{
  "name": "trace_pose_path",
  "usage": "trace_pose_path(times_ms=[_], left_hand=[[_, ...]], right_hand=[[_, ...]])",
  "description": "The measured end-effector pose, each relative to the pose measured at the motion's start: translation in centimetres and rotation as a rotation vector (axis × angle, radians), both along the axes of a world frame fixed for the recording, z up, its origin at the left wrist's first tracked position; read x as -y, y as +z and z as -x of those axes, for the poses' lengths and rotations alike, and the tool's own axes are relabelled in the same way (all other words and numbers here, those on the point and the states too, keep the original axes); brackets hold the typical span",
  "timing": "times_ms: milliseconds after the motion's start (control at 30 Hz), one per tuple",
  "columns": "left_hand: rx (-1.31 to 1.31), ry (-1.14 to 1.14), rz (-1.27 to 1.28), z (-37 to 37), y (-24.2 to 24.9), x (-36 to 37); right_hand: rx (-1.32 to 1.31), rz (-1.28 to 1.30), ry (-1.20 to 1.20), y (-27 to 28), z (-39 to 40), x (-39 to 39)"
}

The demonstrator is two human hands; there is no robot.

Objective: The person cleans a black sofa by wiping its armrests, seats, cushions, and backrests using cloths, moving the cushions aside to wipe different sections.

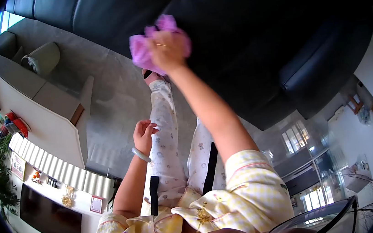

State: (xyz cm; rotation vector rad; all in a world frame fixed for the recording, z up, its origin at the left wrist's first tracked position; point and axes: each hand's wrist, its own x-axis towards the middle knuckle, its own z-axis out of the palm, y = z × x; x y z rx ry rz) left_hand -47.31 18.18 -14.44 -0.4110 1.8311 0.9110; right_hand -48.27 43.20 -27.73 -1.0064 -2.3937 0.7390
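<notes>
Nearest the camera, a yellow checked pyjama top [246,192] is filling the lower frame, with a gold pendant [202,217] hanging at the chest and the rim of a pair of glasses [318,219] showing at the bottom edge. Printed pyjama trousers [169,150] are running away from it toward a foot on the grey floor [110,93]. The left hand [144,135], with a pale bangle [140,155] on its wrist, is hanging free beside the leg, its fingers loosely curled and holding nothing. Farther out, the right hand [167,49] is stretching forward on a straight arm, its fingers closing around a pink cloth [142,50] and pressing it against the dark leather sofa [251,40]. A white low surface [48,118] is standing off to the left. No writing is legible anywhere.
</notes>
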Motion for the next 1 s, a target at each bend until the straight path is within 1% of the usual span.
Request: trace_pose_path(times_ms=[33,67,100,133,167,200,233,300,333,367,400,433,467,500,533,567,600,633,667,700,733,767,800,833,867,900,933,1000], left_hand=[[-0.005,-0.036,-0.029,0.5,-0.1,1.0],[0.001,-0.044,-0.014,0.7,-0.3,2.1],[0.014,-0.044,-0.024,1.8,0.2,2.7],[0.043,0.018,0.034,2.5,0.7,3.0],[0.061,0.088,0.090,3.0,1.0,2.9],[0.053,0.092,0.080,4.3,1.2,3.3],[0.018,0.085,0.102,5.5,1.6,3.9],[-0.047,0.069,0.137,8.3,1.5,4.6],[-0.092,0.111,0.086,10.2,1.1,4.5],[-0.199,0.075,0.028,12.2,0.2,4.0],[-0.301,0.041,-0.025,14.0,-0.6,2.9],[-0.399,-0.005,-0.071,16.1,-1.8,1.3],[-0.494,-0.055,-0.118,18.5,-3.4,-0.6],[-0.531,0.001,-0.098,20.8,-5.4,-2.6],[-0.505,0.087,0.042,23.1,-6.6,-5.9],[-0.481,0.186,0.010,25.8,-8.9,-7.6],[-0.471,0.242,0.120,27.9,-9.5,-11.5],[-0.442,0.284,0.211,30.5,-11.4,-14.0],[-0.461,0.270,0.203,33.0,-14.2,-14.9],[-0.503,0.249,0.256,35.5,-16.9,-15.2],[-0.534,0.251,0.440,34.9,-15.0,-19.4],[-0.572,0.271,0.611,33.5,-12.6,-24.8],[-0.594,0.291,0.777,32.4,-12.4,-27.4],[-0.613,0.309,0.944,31.7,-12.1,-29.3],[-0.610,0.309,0.934,31.1,-12.4,-29.5],[-0.604,0.308,0.943,30.9,-13.4,-29.4],[-0.607,0.302,0.955,30.8,-13.6,-29.4],[-0.617,0.300,0.968,30.5,-14.1,-29.2]], right_hand=[[0.267,0.237,-0.031,1.0,-3.4,-2.1],[0.391,0.049,-0.148,-0.3,-7.9,-2.9],[0.441,-0.317,-0.152,0.3,-11.6,-5.2],[0.622,-0.183,-0.349,1.0,-15.2,-6.8],[0.640,-0.083,-0.696,-0.3,-18.3,-8.3],[0.640,-0.195,-0.840,-0.5,-18.3,-9.6],[0.719,-0.110,-0.975,1.0,-14.0,-10.7],[0.661,0.017,-0.929,0.6,-6.7,-10.7],[0.530,-0.142,-0.719,-0.3,-2.8,-9.8],[0.402,-0.228,-0.447,-1.0,1.3,-8.3],[0.171,-0.028,-0.297,-1.9,5.7,-6.3],[0.187,0.081,-0.088,-2.1,9.6,-4.0],[0.188,0.133,0.042,-2.3,12.6,-1.8],[-0.013,0.042,0.193,-1.4,14.3,-1.0],[-0.014,-0.141,0.288,-0.9,14.6,-0.4],[-0.014,-0.329,0.377,-0.8,14.5,-0.4],[0.085,-0.033,0.382,-0.8,12.8,-1.8],[0.183,0.271,0.379,-1.0,10.0,-4.0],[0.090,-0.040,0.064,-2.7,6.5,-7.0],[0.452,-0.009,-0.176,1.8,3.1,-12.8],[0.567,-0.016,-0.398,-0.1,-1.5,-17.0],[0.456,0.160,-0.694,-0.9,-5.8,-21.7],[0.676,-0.191,-0.761,-0.2,-7.5,-25.4],[0.678,-0.131,-0.905,-0.1,-7.8,-29.2],[0.720,-0.103,-0.973,-0.8,-7.3,-32.1],[0.710,0.008,-1.080,0.3,-4.3,-34.7],[0.795,0.274,-1.131,4.3,0.5,-37.5],[0.467,0.372,-0.960,0.8,4.4,-39.7]])
